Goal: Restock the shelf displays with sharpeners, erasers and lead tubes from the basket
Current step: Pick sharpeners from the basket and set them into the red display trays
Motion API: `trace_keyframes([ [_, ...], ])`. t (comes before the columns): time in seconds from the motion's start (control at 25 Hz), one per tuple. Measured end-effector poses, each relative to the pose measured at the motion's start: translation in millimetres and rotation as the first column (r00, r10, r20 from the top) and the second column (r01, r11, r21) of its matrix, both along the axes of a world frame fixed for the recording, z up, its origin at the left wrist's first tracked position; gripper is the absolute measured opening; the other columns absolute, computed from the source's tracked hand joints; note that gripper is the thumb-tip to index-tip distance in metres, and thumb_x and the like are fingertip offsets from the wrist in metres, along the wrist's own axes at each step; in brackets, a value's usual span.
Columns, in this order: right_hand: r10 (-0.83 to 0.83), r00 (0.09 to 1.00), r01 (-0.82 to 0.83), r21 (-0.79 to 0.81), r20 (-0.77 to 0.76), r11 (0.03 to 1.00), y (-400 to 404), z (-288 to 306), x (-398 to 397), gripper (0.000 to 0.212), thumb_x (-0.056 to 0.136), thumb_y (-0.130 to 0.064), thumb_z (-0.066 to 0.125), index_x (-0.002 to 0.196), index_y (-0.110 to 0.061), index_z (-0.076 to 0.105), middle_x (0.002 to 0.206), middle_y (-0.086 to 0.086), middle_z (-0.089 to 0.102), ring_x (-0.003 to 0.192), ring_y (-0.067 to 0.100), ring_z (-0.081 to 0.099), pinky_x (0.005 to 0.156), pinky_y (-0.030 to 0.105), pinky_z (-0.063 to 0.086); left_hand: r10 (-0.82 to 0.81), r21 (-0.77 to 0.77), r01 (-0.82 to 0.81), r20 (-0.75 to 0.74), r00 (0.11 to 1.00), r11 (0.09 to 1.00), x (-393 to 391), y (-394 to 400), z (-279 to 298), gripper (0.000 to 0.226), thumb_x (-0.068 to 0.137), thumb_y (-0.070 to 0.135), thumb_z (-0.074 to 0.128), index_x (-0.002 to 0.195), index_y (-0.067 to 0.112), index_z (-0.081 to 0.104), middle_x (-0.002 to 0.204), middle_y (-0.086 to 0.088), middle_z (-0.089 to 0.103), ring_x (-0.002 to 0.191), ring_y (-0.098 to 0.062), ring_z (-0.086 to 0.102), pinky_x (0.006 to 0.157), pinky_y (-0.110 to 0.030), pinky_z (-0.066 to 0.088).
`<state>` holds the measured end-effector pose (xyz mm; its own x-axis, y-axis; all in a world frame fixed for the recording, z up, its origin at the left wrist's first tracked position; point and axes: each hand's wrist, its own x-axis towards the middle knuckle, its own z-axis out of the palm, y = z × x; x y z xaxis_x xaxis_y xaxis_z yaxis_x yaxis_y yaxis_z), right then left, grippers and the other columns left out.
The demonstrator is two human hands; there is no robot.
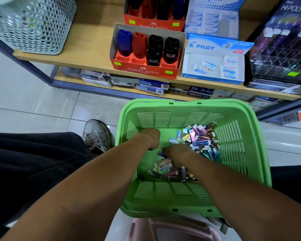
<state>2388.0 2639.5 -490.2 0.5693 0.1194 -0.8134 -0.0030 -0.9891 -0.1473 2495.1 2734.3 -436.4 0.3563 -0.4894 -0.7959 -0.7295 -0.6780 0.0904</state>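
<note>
Both hands' grip unclear: left hand (150, 138), right hand (176, 151) among basket (163, 197) stock.

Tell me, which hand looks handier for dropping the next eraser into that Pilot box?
Probably the right hand: it is already down among the small packets in the basket, and the Pilot box sits on its side.

The red sharpener box (146, 70), on the shelf well beyond the fingers, read "FABER-CASTELL" along its front; the second red box (154, 25) behind it carried the same name. To its right, the blue-and-white eraser box (214, 49) read "PILOT" and "PLASTIC ERASER", and the erasers (208, 65) inside it read "PILOT". The pale blue box (212, 20) further back read "Campus". The dark display (285, 42) at far right read "HI-POLYME", cut off by the frame edge. A box on the lower shelf (201, 90) read "2B".
</note>
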Motion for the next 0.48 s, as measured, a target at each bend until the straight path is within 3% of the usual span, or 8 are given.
trace_keyframes([
  [0.08,-0.185,0.982,0.187,0.124,-0.029,0.975,-12,0,6,0.053,0.074,-0.024,0.084,0.118,-0.016,0.057,0.114,0.007,0.061,0.104,0.029,0.061,0.077,0.03,0.048,0.017,-0.018,-0.017,0.012,1.0,1.0,1,-1,1,0.029,0.088,0.004,0.06,0.117,0.001,0.06,0.123,-0.018,0.064,0.11,-0.031,0.064,0.078,-0.032,0.049],
  [0.12,-0.348,0.936,0.349,0.219,-0.044,0.911,-19,3,9,0.049,0.075,-0.022,0.085,0.115,-0.018,0.058,0.111,0.005,0.062,0.099,0.027,0.062,0.074,0.028,0.048,0.029,-0.033,-0.029,0.014,0.999,0.999,1,-2,2,0.031,0.089,0.005,0.06,0.12,0.001,0.058,0.125,-0.018,0.063,0.113,-0.031,0.063,0.081,-0.033,0.05],
  [0.16,-0.52,0.852,0.511,0.312,-0.058,0.801,-26,10,11,0.053,0.075,-0.019,0.086,0.12,-0.019,0.057,0.112,0.004,0.062,0.098,0.024,0.062,0.075,0.027,0.048,0.041,-0.052,-0.04,0.016,0.999,0.998,1,-4,2,0.034,0.091,0.006,0.059,0.124,0.001,0.057,0.129,-0.017,0.061,0.116,-0.031,0.061,0.087,-0.034,0.05],
  [0.24,-0.618,0.783,0.59,0.404,-0.072,0.699,-31,21,12,0.066,0.075,-0.018,0.086,0.131,-0.019,0.05,0.113,0.002,0.06,0.099,0.02,0.059,0.079,0.026,0.047,0.066,-0.086,-0.065,0.008,0.998,0.994,1,-7,4,0.037,0.092,0.01,0.06,0.128,0.004,0.057,0.132,-0.015,0.061,0.119,-0.03,0.06,0.095,-0.036,0.049],
  [0.28,-0.551,0.832,0.536,0.351,-0.066,0.767,-31,21,13,0.066,0.076,-0.019,0.085,0.132,-0.016,0.049,0.115,0.003,0.06,0.1,0.021,0.058,0.079,0.026,0.045,0.081,-0.096,-0.081,0.0,0.997,0.992,0,-8,5,0.037,0.093,0.011,0.061,0.128,0.004,0.058,0.132,-0.014,0.061,0.118,-0.029,0.06,0.095,-0.036,0.049],
  [0.36,-0.245,0.961,0.264,0.169,-0.128,0.95,-24,16,11,0.07,0.075,-0.03,0.085,0.133,-0.011,0.051,0.126,0.007,0.061,0.106,0.025,0.059,0.084,0.029,0.048,0.085,-0.087,-0.085,-0.005,0.996,0.993,-4,-10,7,0.036,0.093,0.011,0.06,0.128,0.003,0.057,0.13,-0.015,0.061,0.116,-0.03,0.061,0.092,-0.035,0.049],
  [0.48,-0.044,0.953,0.057,0.035,-0.298,0.998,-6,10,4,0.095,0.073,-0.031,0.087,0.149,-0.013,0.033,0.141,0.008,0.053,0.124,0.027,0.056,0.102,0.038,0.045,0.067,-0.049,-0.069,-0.036,0.997,0.996,-9,-10,5,0.035,0.091,0.01,0.061,0.125,0.003,0.059,0.124,-0.015,0.064,0.11,-0.029,0.063,0.082,-0.032,0.049],
])
